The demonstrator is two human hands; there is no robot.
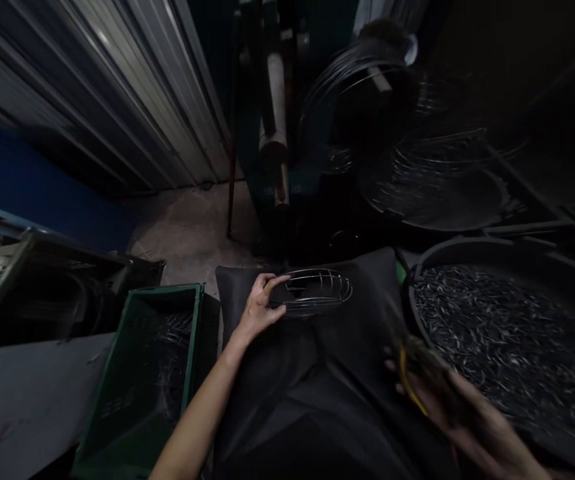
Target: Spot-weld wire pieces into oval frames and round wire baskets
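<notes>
An oval wire frame [320, 308] with thin cross wires lies above the black cloth [287, 400] across my lap. The fingers and thumb of my left hand [262, 303] grip its left end. Lower right, my right hand [442, 400] is smeared by motion and closed round a dark tool with a yellow edge [410, 380]; what kind of tool it is cannot be made out. That hand is apart from the frame, beside the round tub [412, 300] of small bent metal pieces.
A green crate [195, 353] with wire pieces inside stands at my left, near a grey surface [27, 393]. Ahead is a dark machine [273, 100]. Wire coils [367, 60] and a second round basin [447, 200] are at the upper right.
</notes>
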